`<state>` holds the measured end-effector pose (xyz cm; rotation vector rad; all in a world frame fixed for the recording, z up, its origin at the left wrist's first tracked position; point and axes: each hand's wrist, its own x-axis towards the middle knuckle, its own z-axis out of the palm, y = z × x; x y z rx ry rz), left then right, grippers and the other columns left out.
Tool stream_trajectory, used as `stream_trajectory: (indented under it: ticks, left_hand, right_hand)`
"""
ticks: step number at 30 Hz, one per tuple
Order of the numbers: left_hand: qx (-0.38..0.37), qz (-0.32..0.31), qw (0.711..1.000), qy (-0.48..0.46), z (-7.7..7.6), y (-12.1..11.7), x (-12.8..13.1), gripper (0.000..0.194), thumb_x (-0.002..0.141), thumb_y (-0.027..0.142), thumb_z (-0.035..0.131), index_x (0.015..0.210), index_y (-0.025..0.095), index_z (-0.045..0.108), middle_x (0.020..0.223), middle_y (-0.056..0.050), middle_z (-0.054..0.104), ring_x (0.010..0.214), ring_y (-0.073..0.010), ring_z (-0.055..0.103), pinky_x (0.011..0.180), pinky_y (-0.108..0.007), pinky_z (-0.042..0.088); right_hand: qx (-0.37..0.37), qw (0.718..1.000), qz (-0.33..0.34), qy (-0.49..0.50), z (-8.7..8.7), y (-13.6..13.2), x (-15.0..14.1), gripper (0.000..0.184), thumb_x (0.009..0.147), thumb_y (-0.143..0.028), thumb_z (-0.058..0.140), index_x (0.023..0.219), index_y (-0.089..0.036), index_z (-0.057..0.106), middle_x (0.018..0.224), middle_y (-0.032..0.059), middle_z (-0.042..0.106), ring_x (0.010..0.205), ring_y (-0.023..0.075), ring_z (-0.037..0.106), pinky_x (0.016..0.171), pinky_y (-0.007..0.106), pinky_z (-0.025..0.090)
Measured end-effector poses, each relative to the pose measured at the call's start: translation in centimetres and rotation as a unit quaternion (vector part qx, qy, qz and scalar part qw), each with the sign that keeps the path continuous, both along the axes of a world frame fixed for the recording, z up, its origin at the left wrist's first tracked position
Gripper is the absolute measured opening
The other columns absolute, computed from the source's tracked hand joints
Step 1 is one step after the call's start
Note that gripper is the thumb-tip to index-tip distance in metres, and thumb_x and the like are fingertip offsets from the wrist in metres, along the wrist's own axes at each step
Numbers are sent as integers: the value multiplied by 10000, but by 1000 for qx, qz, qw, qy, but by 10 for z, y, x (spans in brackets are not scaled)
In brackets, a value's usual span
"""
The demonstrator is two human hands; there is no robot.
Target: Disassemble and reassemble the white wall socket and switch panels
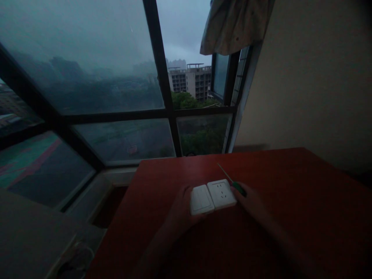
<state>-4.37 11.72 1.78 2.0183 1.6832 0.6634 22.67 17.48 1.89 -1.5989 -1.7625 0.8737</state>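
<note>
Paired wall fittings, as I view them remotely: the switch plate [201, 199] adjoins the slotted socket plate [221, 193], both set in from the far edge of the surface [279, 170], between its two far corners. The left hand [183, 209] grips the switch plate by its left side. The right hand [247, 200], at the socket plate's right side, holds a green-handled screwdriver [238, 188], shaft directed toward the far edge. I judge that even pressure from both sides would keep the plates aligned, the shaft angled away from their faces. Beyond: window panes [124, 139].
</note>
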Motion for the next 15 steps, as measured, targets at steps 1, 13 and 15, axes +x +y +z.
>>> stream_trajectory:
  ticks: [1, 13, 15]
  left_hand:
    - [-4, -1, 1000, 6, 1, -1, 1, 900, 617, 377, 807, 1371, 177, 357, 1431, -163, 363, 1308, -343, 382, 1082, -478, 340]
    - [23, -73, 993, 91, 17, -6, 6, 977, 617, 514, 787, 1423, 205, 329, 1476, -134, 349, 1337, -347, 321, 1106, -488, 284]
    - [39, -85, 992, 88, 14, -6, 8, 931, 666, 489, 757, 1433, 213, 307, 1475, -124, 355, 1322, -336, 339, 1098, -480, 297]
  right_hand:
    - [2, 1000, -16, -7, 4, -8, 3, 431, 850, -502, 438, 1061, -178, 628, 1026, 111, 707, 917, 261, 655, 820, 370, 483]
    - [-19, 995, -44, -85, -23, -154, 22, 412, 837, -507, 477, 1126, -277, 661, 1109, 60, 722, 973, 260, 688, 827, 345, 559]
    - [21, 995, -29, -97, -37, -165, 22, 388, 837, -514, 500, 1115, -313, 683, 1108, 35, 724, 967, 261, 693, 814, 344, 573]
